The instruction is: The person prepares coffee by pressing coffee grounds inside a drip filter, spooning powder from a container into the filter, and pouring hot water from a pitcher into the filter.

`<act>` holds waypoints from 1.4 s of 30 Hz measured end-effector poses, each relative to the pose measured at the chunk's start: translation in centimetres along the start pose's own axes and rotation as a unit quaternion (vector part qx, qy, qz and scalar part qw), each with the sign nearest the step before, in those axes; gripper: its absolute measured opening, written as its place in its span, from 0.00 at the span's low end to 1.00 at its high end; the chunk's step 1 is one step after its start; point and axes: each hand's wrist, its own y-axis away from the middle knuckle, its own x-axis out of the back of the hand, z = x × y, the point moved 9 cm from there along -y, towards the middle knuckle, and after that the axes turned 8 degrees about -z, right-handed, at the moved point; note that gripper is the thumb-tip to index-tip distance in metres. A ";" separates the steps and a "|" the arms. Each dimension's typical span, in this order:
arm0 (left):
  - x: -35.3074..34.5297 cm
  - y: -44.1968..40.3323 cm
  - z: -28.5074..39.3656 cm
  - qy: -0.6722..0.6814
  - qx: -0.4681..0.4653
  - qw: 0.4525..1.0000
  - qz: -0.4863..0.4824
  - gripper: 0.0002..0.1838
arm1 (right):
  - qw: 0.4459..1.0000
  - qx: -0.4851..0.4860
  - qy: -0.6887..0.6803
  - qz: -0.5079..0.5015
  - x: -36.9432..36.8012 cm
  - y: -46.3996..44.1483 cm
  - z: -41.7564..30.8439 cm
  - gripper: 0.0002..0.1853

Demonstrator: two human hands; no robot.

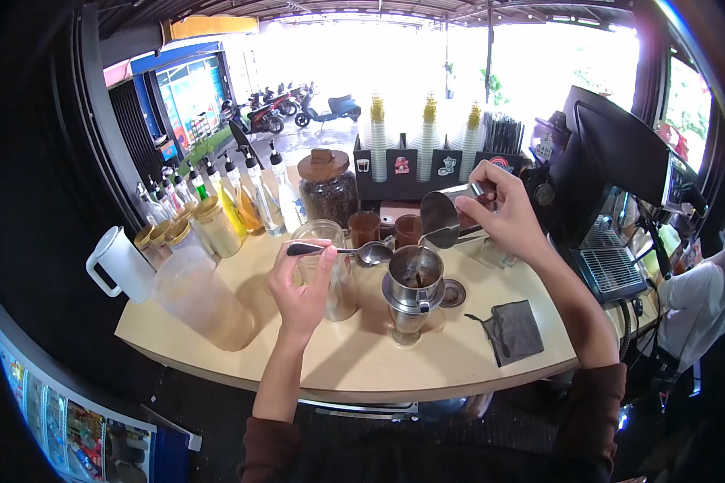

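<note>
My left hand (300, 282) pinches the dark handle of a metal spoon (374, 254), its bowl just left of a metal drip coffee filter (416, 272). The filter sits on a clear glass (406, 328), with dark contents visible inside. My right hand (499, 211) grips a metal pitcher (441, 217) by its handle, tilted with its lip above the filter. Whether liquid runs from it I cannot tell clearly. A round metal disc (453, 293) lies beside the filter. Behind my left hand stands a tall clear container (342, 286).
A dark pouch (517, 334) lies at right. Frosted pitcher (205, 302), white jug (122, 264), pump bottles (250, 193) and lidded jars (217, 225) line the left. Behind are a bean jar (328, 193), brown cups (365, 229) and a cup rack (403, 181). A person's sleeve (689, 290) shows far right.
</note>
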 end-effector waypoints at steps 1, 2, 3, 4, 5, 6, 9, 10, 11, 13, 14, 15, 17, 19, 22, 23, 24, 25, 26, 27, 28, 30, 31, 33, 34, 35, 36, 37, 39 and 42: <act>-0.1 0.0 -0.1 0.001 0.000 1.000 0.000 0.05 | 1.000 -0.009 -0.021 0.001 0.2 0.1 0.6 0.12; -0.2 -0.1 -0.1 0.003 -0.001 1.000 -0.001 0.05 | 0.999 -0.018 -0.041 0.002 0.3 0.1 1.0 0.12; -0.2 -0.2 0.0 0.004 -0.003 1.000 0.000 0.05 | 0.999 -0.016 -0.040 0.003 0.6 0.2 0.9 0.12; -0.2 -0.2 0.1 0.001 -0.004 1.000 0.000 0.05 | 1.000 -0.012 -0.014 0.003 0.7 0.4 0.7 0.12; -0.3 -0.1 0.2 -0.002 -0.006 1.000 0.000 0.05 | 1.000 -0.008 0.013 0.003 0.8 0.6 0.4 0.12; -0.3 -0.2 0.4 -0.001 -0.008 1.000 0.000 0.05 | 1.000 -0.008 0.014 0.005 0.9 0.7 0.2 0.12; -0.5 -0.1 0.4 0.017 -0.002 1.000 -0.001 0.05 | 1.000 0.001 0.019 0.006 0.9 1.3 -0.7 0.12; -0.6 0.0 0.5 0.012 -0.003 1.000 -0.008 0.05 | 1.000 -0.017 -0.013 0.004 0.7 1.5 -0.8 0.12; -0.7 -0.1 0.5 0.008 -0.004 1.000 -0.013 0.05 | 0.998 -0.032 -0.044 0.002 0.7 1.5 -0.8 0.12; -1.1 0.0 1.1 0.016 -0.015 1.000 -0.020 0.05 | 1.000 -0.009 -0.012 0.005 0.9 1.7 -0.8 0.12; -1.3 -0.1 1.4 0.025 -0.028 0.999 -0.026 0.04 | 1.000 0.016 0.021 0.008 1.1 1.8 -0.9 0.11; -1.4 0.0 1.3 0.026 -0.023 0.999 -0.026 0.04 | 1.000 0.012 0.021 0.005 1.0 2.0 -0.4 0.11; -1.8 0.2 2.8 -0.023 -0.103 0.994 -0.024 0.05 | 0.999 0.005 -0.026 0.042 1.9 2.5 0.9 0.11; -2.1 0.3 3.0 -0.025 -0.111 0.993 -0.027 0.05 | 0.991 -0.040 -0.121 0.052 2.3 3.3 2.1 0.10; -2.5 0.3 3.5 -0.040 -0.144 0.988 -0.029 0.06 | 0.963 -0.094 -0.235 0.093 3.0 5.0 4.6 0.09; -2.6 0.3 3.9 -0.054 -0.166 0.984 -0.029 0.07 | 0.953 -0.104 -0.256 0.122 3.5 5.7 5.6 0.08; -2.7 0.2 3.9 -0.053 -0.166 0.984 -0.026 0.07 | 0.946 -0.120 -0.273 0.129 3.7 6.7 6.7 0.06; -2.8 0.2 4.2 -0.057 -0.176 0.982 -0.031 0.07 | 0.947 -0.119 -0.271 0.126 3.7 7.5 7.4 0.06; -2.9 0.2 4.4 -0.063 -0.187 0.980 -0.036 0.08 | 0.937 -0.141 -0.283 0.151 3.8 8.6 8.7 0.06; -2.9 0.1 4.4 -0.066 -0.185 0.980 -0.031 0.08 | 0.925 -0.162 -0.296 0.173 3.9 9.7 10.4 0.06; -3.2 0.1 4.6 -0.070 -0.188 0.979 -0.040 0.08 | 0.926 -0.162 -0.298 0.166 3.9 10.8 12.5 0.06; -3.5 0.2 4.8 -0.082 -0.189 0.977 -0.051 0.08 | 0.900 -0.204 -0.347 0.166 3.3 13.7 18.5 0.08; -3.7 0.2 4.9 -0.088 -0.196 0.975 -0.057 0.08 | 0.900 -0.203 -0.351 0.163 2.9 14.7 20.0 0.08; -3.9 0.2 5.0 -0.096 -0.205 0.972 -0.064 0.08 | 0.893 -0.212 -0.340 0.205 2.7 16.5 22.1 0.10; -4.0 0.4 5.1 -0.105 -0.217 0.968 -0.067 0.08 | 0.893 -0.209 -0.343 0.205 2.3 17.0 22.6 0.10; -4.1 0.5 5.3 -0.115 -0.229 0.964 -0.070 0.08 | 0.870 -0.232 -0.371 0.228 1.9 17.9 23.5 0.10; -4.2 0.5 5.2 -0.117 -0.231 0.963 -0.070 0.08 | 0.844 -0.256 -0.399 0.249 1.5 18.6 24.3 0.11; -4.2 0.6 5.0 -0.110 -0.225 0.966 -0.065 0.08 | 0.843 -0.257 -0.401 0.249 1.2 18.8 25.0 0.11; -4.2 1.1 4.6 -0.105 -0.213 0.969 -0.063 0.09 | 0.839 -0.260 -0.396 0.268 0.8 19.9 26.7 0.11; -4.5 1.4 4.4 -0.103 -0.224 0.967 -0.063 0.09 | 0.823 -0.230 -0.444 0.270 0.3 20.4 27.8 0.10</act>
